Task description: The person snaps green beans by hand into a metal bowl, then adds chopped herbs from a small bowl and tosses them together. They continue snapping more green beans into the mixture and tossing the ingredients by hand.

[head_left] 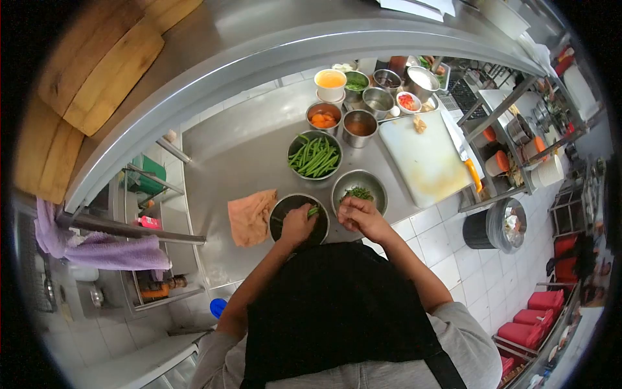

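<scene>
My left hand [298, 223] reaches into a dark metal bowl [321, 235] at the table's near edge. Its fingers are closed around green beans [313, 211], whose ends poke out by the fingertips. Just to the right, my right hand [363, 218] is pinched over the near rim of a steel bowl [380, 185]. Small green bean trimmings [358, 193] lie in that bowl; whatever the right fingers hold is too small to make out. Beyond both bowls stands another metal bowl [292, 148], full of whole green beans [315, 157].
An orange cloth [250, 218] lies left of the bowls. At the right are a white cutting board [424, 155] and a yellow-handled knife [473, 174]. Several containers, including one with carrots [323, 120], stand at the back. A steel shelf [272, 48] spans above; a bin [479, 230] is right.
</scene>
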The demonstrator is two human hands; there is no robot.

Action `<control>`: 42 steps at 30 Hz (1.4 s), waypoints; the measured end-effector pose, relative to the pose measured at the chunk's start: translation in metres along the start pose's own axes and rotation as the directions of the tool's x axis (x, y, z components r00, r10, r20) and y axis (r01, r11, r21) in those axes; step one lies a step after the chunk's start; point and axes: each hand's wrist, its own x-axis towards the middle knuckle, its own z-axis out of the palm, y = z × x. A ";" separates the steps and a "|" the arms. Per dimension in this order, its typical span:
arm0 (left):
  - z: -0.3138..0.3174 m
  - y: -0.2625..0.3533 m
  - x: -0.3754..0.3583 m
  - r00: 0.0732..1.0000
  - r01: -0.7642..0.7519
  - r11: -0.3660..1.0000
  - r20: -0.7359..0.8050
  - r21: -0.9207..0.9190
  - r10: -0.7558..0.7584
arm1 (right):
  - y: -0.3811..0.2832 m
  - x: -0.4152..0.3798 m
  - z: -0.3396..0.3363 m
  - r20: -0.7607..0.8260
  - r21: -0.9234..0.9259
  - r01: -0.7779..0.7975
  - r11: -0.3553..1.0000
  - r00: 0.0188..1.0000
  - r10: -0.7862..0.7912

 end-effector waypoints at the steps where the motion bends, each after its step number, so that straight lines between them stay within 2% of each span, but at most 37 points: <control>1: 0.000 0.001 0.001 1.000 0.008 1.000 -0.011 -0.013 -0.008 | 0.002 0.001 0.000 -0.009 -0.001 -0.042 0.999 0.999 0.042; 3: -0.008 0.010 0.000 1.000 0.008 1.000 -0.017 -0.022 -0.009 | 0.001 0.001 0.001 -0.024 0.003 -0.077 0.997 0.997 0.077; 5: -0.021 0.018 -0.005 0.998 -0.034 0.982 -0.054 -0.187 0.024 | 0.000 0.002 0.002 -0.027 0.012 -0.043 0.999 0.999 0.043; 6: -0.029 0.023 -0.006 0.998 -0.036 0.982 -0.055 -0.184 0.027 | 0.000 0.003 0.002 -0.026 0.013 -0.039 0.999 0.999 0.040; 8: -0.045 0.033 -0.010 1.000 -0.024 0.956 0.009 -0.292 0.028 | 0.000 0.005 0.001 -0.096 -0.106 -0.052 0.993 0.994 0.041; 12: -0.075 0.055 -0.020 0.992 -0.110 0.950 0.024 -0.293 0.122 | -0.017 0.012 0.012 -0.073 -0.217 -0.017 0.976 0.997 0.001; 14: -0.084 0.058 -0.022 0.984 -0.132 0.935 0.071 -0.328 0.164 | -0.029 0.014 0.021 -0.051 -0.546 0.197 0.814 0.962 -0.267; 15: -0.086 0.058 -0.022 0.984 -0.133 0.935 0.067 -0.329 0.164 | -0.029 0.018 0.022 -0.047 -0.547 0.199 0.813 0.962 -0.267; 17: -0.089 0.057 -0.024 0.979 -0.111 0.960 0.138 -0.257 0.150 | -0.028 0.024 0.022 0.089 -0.627 0.336 0.703 0.927 -0.364; 18: -0.090 0.058 -0.024 0.980 -0.109 0.960 0.135 -0.257 0.147 | -0.029 0.025 0.022 0.094 -0.627 0.337 0.702 0.928 -0.362; 20: -0.093 0.058 -0.025 0.970 -0.120 0.972 0.186 -0.203 0.158 | -0.032 0.025 0.022 0.237 -0.691 0.425 0.585 0.898 -0.371; 21: -0.092 0.057 -0.024 0.971 -0.117 0.972 0.184 -0.205 0.155 | -0.031 0.027 0.021 0.241 -0.691 0.425 0.585 0.898 -0.368; 23: -0.089 0.053 -0.024 0.966 -0.149 0.973 0.182 -0.175 0.181 | -0.028 0.028 0.020 0.278 -0.758 0.425 0.495 0.897 -0.343; 27: -0.085 0.060 -0.021 0.940 -0.170 0.957 0.252 -0.237 0.229 | -0.024 0.025 0.023 0.263 -0.785 0.388 0.483 0.914 -0.308; 29: -0.086 0.066 -0.020 0.955 -0.118 0.973 0.246 -0.200 0.167 | -0.011 0.027 0.020 0.204 -0.830 0.379 0.409 0.889 -0.410; 30: -0.083 0.063 -0.018 0.953 -0.118 0.972 0.251 -0.202 0.168 | 0.000 0.033 0.013 0.199 -0.831 0.374 0.411 0.891 -0.408; 31: -0.078 0.056 -0.017 0.970 -0.160 0.950 0.138 -0.267 0.202 | 0.013 0.043 0.005 -0.052 -0.710 0.267 0.652 0.903 -0.427; 32: -0.076 0.054 -0.015 0.974 -0.207 0.922 0.019 -0.326 0.226 | 0.015 0.047 0.003 -0.293 -0.510 0.184 0.841 0.881 -0.370; 33: -0.078 0.050 -0.015 0.975 -0.205 0.923 0.017 -0.325 0.223 | 0.015 0.046 -0.001 -0.291 -0.509 0.184 0.841 0.883 -0.369; 34: -0.083 0.045 -0.016 0.991 0.086 0.817 0.137 -0.570 -0.009 | 0.015 0.044 -0.006 -0.229 -0.220 0.116 0.969 0.959 -0.166; 35: -0.087 0.042 -0.016 0.930 0.364 0.586 0.310 -0.724 -0.195 | 0.010 0.041 -0.004 -0.104 0.080 -0.007 0.997 0.994 0.015; 36: -0.091 0.047 -0.017 0.928 0.368 0.591 0.316 -0.718 -0.195 | -0.002 0.032 0.009 -0.046 0.001 -0.084 0.996 0.995 0.084; 37: -0.095 0.054 -0.018 0.932 0.359 0.521 0.266 -0.774 -0.246 | 0.005 0.031 0.014 -0.053 0.009 -0.081 0.997 0.995 0.081; 38: -0.097 0.060 -0.016 0.929 0.339 0.448 0.220 -0.827 -0.297 | 0.010 0.029 0.017 0.031 -0.040 -0.083 0.996 0.996 0.085; 39: -0.096 0.060 -0.014 0.930 0.339 0.449 0.224 -0.827 -0.290 | 0.013 0.029 0.020 0.117 -0.093 -0.083 0.992 0.989 0.093; 41: -0.096 0.056 -0.014 0.923 0.355 0.401 0.247 -0.845 -0.296 | 0.016 0.029 0.030 0.159 -0.056 -0.134 0.989 0.977 0.141; 42: -0.095 0.056 -0.013 0.922 0.354 0.401 0.244 -0.845 -0.301 | 0.018 0.030 0.036 0.186 -0.064 -0.084 0.994 0.978 0.095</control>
